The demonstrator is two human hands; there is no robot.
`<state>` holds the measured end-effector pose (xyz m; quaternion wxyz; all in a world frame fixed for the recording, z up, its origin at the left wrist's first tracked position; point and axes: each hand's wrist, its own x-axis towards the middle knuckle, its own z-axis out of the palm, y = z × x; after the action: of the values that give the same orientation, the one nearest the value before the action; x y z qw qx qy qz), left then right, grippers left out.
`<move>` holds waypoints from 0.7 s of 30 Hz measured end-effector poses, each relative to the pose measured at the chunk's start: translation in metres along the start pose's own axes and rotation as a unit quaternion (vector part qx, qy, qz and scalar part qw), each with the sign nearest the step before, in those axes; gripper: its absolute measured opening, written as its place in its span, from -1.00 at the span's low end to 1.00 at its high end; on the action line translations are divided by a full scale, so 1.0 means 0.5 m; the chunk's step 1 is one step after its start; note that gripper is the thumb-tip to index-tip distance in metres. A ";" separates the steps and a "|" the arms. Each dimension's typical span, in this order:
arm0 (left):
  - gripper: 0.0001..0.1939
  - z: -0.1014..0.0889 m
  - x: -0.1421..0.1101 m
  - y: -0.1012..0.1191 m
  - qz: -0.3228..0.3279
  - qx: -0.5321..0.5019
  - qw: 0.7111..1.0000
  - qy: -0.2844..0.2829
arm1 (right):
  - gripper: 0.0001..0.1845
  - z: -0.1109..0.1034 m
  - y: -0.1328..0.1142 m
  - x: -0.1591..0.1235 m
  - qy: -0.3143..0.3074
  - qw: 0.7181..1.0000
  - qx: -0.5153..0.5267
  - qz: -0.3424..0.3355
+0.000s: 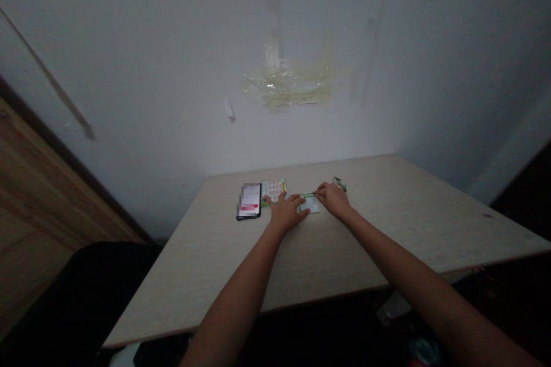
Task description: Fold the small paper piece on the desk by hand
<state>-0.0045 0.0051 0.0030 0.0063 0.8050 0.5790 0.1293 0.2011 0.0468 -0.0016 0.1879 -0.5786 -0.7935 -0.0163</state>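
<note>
A small white paper with a green top strip (310,204) lies flat on the table between my hands. My left hand (284,213) is open, its fingers spread, with the thumb and fingertips at the paper's left side. Its other fingers reach the lower edge of a colourful printed sheet (274,188). At the paper's upper right corner, the fingers of my right hand (334,199) are pinched together on its edge. Just behind my right hand is a small green and white item (340,183), partly hidden; its kind I cannot make out.
A phone (249,202) with a lit, partly blurred screen lies left of the printed sheet. The pale wooden table (206,275) meets a wall (172,69) with peeling clear tape (288,86). A dark shape (81,292) stands at the table's left, beside wooden panelling (51,183).
</note>
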 end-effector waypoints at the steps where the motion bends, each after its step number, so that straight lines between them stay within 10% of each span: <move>1: -0.51 0.000 0.000 0.000 0.000 0.000 1.000 0.000 | -0.68 -0.001 -0.001 0.000 -0.001 1.000 -0.005 0.001; 21: -0.53 -0.001 -0.002 0.000 0.019 0.013 1.000 0.016 | -0.69 0.019 0.014 -0.004 0.031 0.998 0.053 -0.013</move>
<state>-0.0050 0.0039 0.0032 -0.0160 0.8140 0.5649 0.1346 0.2056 0.0494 -0.0123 0.2426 -0.5566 -0.7945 0.0053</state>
